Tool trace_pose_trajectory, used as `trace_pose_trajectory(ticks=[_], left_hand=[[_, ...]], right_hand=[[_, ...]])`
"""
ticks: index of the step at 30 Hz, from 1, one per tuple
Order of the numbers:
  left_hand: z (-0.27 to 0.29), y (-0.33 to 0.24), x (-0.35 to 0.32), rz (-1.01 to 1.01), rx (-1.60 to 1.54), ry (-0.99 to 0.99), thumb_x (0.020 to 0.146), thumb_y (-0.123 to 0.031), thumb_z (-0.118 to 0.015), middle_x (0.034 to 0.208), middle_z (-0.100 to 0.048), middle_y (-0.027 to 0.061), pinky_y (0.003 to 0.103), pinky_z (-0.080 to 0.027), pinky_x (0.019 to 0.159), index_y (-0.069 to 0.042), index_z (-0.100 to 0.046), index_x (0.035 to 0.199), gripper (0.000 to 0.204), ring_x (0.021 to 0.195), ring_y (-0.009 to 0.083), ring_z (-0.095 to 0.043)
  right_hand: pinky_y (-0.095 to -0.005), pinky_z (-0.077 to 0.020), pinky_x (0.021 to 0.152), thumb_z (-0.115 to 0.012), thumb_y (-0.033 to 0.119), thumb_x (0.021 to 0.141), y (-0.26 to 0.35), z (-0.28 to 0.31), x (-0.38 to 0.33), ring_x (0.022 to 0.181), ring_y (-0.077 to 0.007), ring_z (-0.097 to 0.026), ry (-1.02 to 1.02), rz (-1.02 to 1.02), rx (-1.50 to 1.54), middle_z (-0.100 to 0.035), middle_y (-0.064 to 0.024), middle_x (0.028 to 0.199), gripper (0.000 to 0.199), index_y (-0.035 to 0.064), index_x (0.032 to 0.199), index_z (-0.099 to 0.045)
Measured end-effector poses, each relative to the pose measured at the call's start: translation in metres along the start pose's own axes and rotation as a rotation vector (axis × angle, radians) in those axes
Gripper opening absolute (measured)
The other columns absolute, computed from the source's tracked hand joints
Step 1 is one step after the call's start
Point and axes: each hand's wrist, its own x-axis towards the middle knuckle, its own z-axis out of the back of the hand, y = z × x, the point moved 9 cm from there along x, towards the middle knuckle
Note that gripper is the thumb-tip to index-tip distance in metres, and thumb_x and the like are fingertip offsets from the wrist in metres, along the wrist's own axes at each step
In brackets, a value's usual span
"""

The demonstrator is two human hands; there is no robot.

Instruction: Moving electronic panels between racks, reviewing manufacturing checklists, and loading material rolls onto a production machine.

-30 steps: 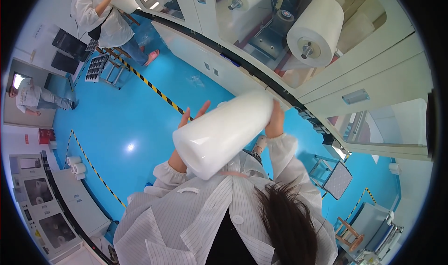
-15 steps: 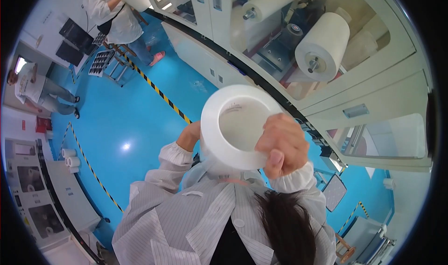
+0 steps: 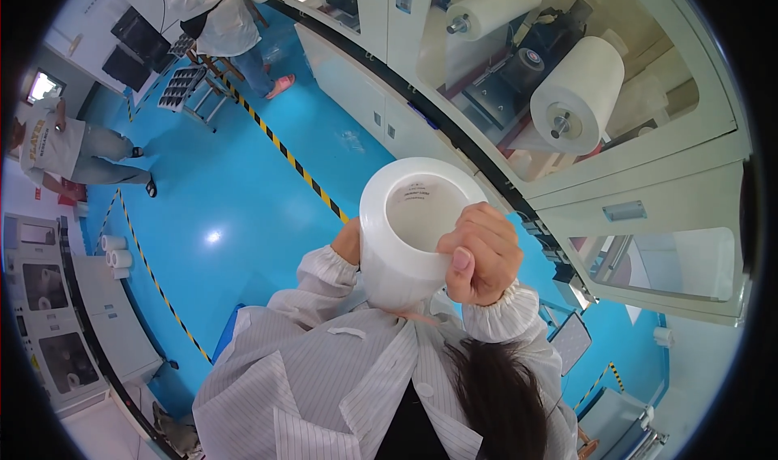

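A thick white roll (image 3: 389, 269) with a wide hollow core is held up in front of my chest, its open end tilted toward me. Small dark print marks the inside of the core. My right hand (image 3: 484, 253) is closed over the right rim, with fingers curled into the core and the thumb outside. At the roll's left side, my left hand (image 3: 347, 239) supports it; those fingers are hidden behind the roll.
A long machine with windowed doors (image 3: 478, 160) runs along the right, with large white rolls (image 3: 579, 95) inside. Black-yellow tape (image 3: 284, 156) crosses the blue floor. One person (image 3: 89, 148) stands at left, another (image 3: 219, 22) farther off near a stool with a black tray (image 3: 185, 87).
The roll has tipped and shifted slightly right, so more of its outer side shows. Both hands have moved with it. The person at left has changed posture.
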Motion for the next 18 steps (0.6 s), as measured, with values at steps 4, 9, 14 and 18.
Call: trace_pose_trajectory(ticks=[4,9,14,18], left_hand=[[0.004,0.001,0.001,-0.034,0.119,-0.003,0.088,-0.015,-0.051,0.126,-0.046,0.011,0.034,-0.038,0.095,-0.005,-0.04,0.127,0.042,0.113,0.0222,-0.046],[0.008,0.001,0.0,-0.07,0.241,-0.002,0.087,-0.015,-0.052,0.124,-0.048,0.0111,0.034,-0.039,0.093,-0.005,-0.042,0.125,0.04,0.111,0.0223,-0.048],[0.011,0.001,0.0,-0.096,0.336,0.001,0.087,-0.014,-0.052,0.122,-0.05,0.0111,0.033,-0.041,0.092,-0.005,-0.044,0.123,0.038,0.109,0.0224,-0.049],[0.013,0.001,0.0,-0.114,0.406,0.001,0.086,-0.013,-0.052,0.12,-0.051,0.0112,0.033,-0.041,0.09,-0.004,-0.046,0.121,0.037,0.108,0.0225,-0.05]], right_hand=[[-0.0309,-0.0343,0.046,-0.044,0.006,0.076,-0.004,-0.003,0.0,0.045,-0.0217,-0.042,0.008,-0.002,-0.013,-0.045,-0.006,0.051,0.021,0.0017,0.056,-0.05],[-0.0307,-0.0337,0.046,-0.045,0.006,0.075,-0.003,-0.004,0.001,0.045,-0.0215,-0.041,-0.003,0.0,-0.008,-0.044,-0.0057,0.05,0.02,0.0017,0.057,-0.05],[-0.0307,-0.0341,0.046,-0.045,0.006,0.075,0.0,-0.007,0.001,0.044,-0.0216,-0.041,0.013,0.016,-0.012,-0.043,-0.0056,0.05,0.019,0.0017,0.056,-0.05],[-0.0309,-0.0343,0.046,-0.045,0.006,0.075,0.001,-0.008,0.001,0.044,-0.0218,-0.041,0.016,0.015,-0.007,-0.043,-0.0057,0.05,0.02,0.0017,0.056,-0.05]])
